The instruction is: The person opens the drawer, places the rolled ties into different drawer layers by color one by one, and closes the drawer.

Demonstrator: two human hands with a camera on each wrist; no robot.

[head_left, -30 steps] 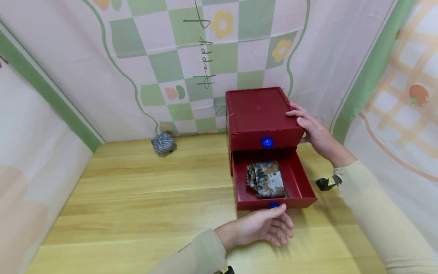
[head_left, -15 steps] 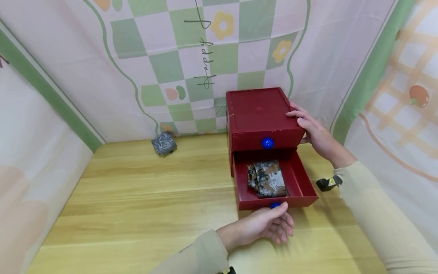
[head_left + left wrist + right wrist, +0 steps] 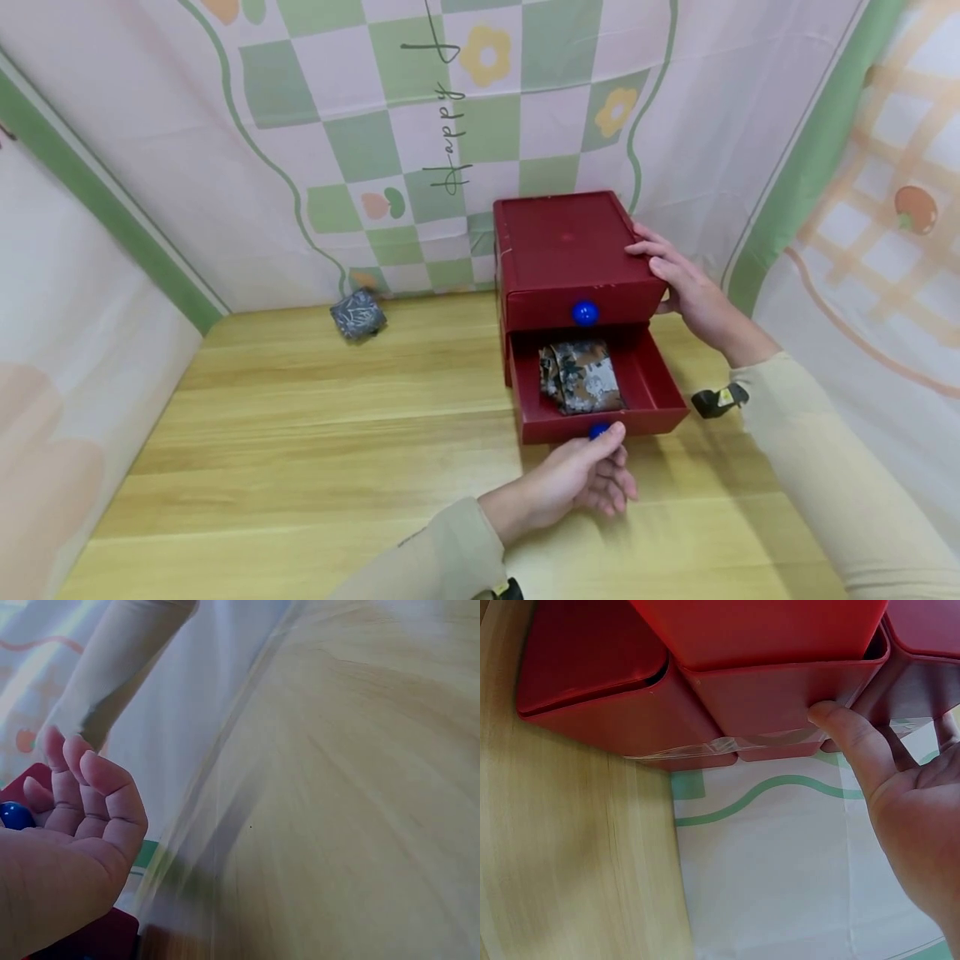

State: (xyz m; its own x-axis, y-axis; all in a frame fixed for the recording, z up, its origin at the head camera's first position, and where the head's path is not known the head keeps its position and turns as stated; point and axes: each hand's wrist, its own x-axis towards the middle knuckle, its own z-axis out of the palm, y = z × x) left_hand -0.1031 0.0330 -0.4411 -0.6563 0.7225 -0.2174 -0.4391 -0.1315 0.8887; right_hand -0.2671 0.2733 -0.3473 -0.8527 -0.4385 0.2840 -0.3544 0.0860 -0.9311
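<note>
A red two-drawer cabinet point(image 3: 566, 237) stands at the back right of the wooden table. Its lower drawer point(image 3: 663, 379) is pulled out and holds a folded camouflage cloth point(image 3: 587, 377). At that drawer's front, my left hand point(image 3: 566, 479) pinches the blue knob point(image 3: 598, 430) by the thumb, its other fingers loosely bent. The same knob point(image 3: 16, 816) shows beside the left hand point(image 3: 82, 840) in the left wrist view. My right hand point(image 3: 693, 300) rests on the cabinet's right upper edge; in the right wrist view its thumb point(image 3: 847, 731) presses the red side.
A small folded grey patterned cloth point(image 3: 358, 315) lies at the table's back left. The upper drawer, with its blue knob point(image 3: 585, 313), is closed. Patterned curtains point(image 3: 420, 125) border the table. Clear tape point(image 3: 724, 747) runs across the cabinet's red shell.
Over the last half second the lower drawer has slid a little way in, with my left hand moving along at its knob. My right hand stays in place on the cabinet.
</note>
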